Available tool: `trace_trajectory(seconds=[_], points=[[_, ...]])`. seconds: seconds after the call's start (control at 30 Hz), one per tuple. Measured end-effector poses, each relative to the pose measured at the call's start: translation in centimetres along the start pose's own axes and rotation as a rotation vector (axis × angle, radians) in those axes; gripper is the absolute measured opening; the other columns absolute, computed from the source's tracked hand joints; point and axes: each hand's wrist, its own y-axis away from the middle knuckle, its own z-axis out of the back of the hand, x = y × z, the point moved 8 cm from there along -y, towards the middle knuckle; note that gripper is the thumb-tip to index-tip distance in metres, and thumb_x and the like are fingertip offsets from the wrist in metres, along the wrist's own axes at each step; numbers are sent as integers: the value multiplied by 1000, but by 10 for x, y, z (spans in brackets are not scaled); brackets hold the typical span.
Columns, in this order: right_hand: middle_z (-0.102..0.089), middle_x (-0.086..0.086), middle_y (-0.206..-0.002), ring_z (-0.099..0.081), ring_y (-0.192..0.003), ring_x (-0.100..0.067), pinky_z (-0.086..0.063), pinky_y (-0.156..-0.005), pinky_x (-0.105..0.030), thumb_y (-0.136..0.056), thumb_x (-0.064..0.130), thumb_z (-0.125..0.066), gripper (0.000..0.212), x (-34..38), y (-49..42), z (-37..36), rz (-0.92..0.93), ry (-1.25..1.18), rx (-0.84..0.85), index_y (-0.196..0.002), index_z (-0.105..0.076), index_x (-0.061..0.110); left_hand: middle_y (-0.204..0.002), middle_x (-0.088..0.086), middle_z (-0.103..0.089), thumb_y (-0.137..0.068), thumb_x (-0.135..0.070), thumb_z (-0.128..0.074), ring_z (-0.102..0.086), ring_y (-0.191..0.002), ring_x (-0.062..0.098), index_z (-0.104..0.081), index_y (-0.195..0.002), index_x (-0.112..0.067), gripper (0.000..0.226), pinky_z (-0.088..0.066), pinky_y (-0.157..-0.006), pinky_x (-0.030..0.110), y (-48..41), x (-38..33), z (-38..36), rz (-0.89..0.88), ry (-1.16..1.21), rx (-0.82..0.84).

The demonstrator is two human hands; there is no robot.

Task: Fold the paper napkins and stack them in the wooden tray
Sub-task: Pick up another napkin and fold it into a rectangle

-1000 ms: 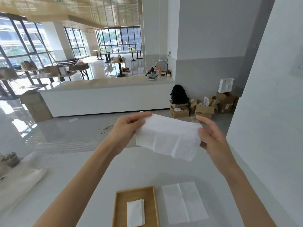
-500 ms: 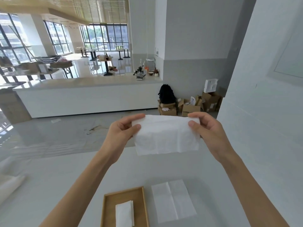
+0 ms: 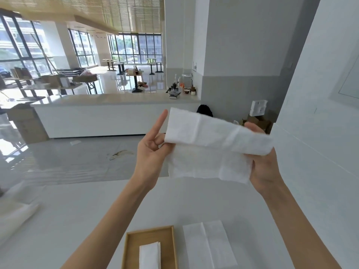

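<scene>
I hold a white paper napkin (image 3: 209, 150) in the air above the white table, its top half bent over toward me. My left hand (image 3: 151, 152) pinches its left edge, index finger pointing up. My right hand (image 3: 264, 164) grips its right edge. Below, at the near edge, a wooden tray (image 3: 167, 241) holds one folded napkin (image 3: 150, 255). To the right of the tray an unfolded napkin (image 3: 208, 247) lies flat on the table.
The white table (image 3: 77, 210) carries crumpled white paper (image 3: 17, 214) at its left edge. A white wall (image 3: 318, 152) runs close along the right. Beyond the table are a long white counter (image 3: 108, 117) and cardboard boxes (image 3: 256, 121) on the floor.
The napkin's top half has come over toward me into a fold. Both hands have turned palm-inward on its edges, and the view has swung slightly.
</scene>
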Motion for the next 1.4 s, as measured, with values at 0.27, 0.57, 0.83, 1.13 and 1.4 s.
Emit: trace_trajectory(seconds=[0.27,0.57,0.83,1.13,1.4], points=[[-75,8,-105,-70,-100,-11,-57,-76,-29,-99,-9,-39,61,2,-7,-8,-59,98,103,-61,-69,28,-101,-7,-74,-87,13,-57,-65,-98,14,-78,-90,-29,47,-48,-86,34,-5,-12,22,-58,-39,-30],[-73,13,-84,-70,-88,-5,-56,-68,-16,-98,-9,-47,59,9,-20,-3,-21,325,94,-64,-76,29,-96,-4,-73,-89,3,-63,-65,-95,15,-77,-78,-25,32,-47,-87,31,-13,-9,36,31,-71,-40],[-76,11,-97,-70,-99,-9,-56,-79,-18,-103,-1,-35,36,2,-20,-12,-108,252,237,-101,-70,9,-97,0,-73,-94,5,-60,-64,-92,17,-75,-84,-19,31,-47,-84,31,-15,2,45,84,-102,-82],[-70,19,-92,-67,-88,-5,-53,-72,-16,-91,7,-69,24,20,-25,-26,94,601,233,-108,-58,21,-121,-7,-67,-89,20,-44,-62,-117,10,-62,-108,-27,54,-46,-109,39,-6,24,47,47,-523,-19],[-72,12,-96,-64,-95,-12,-51,-88,-29,-94,22,-66,21,26,-25,-100,43,1112,791,-107,-56,35,-119,6,-74,-97,-23,-66,-70,-111,20,-68,-120,-12,26,-54,-100,41,11,38,-63,282,-461,556]])
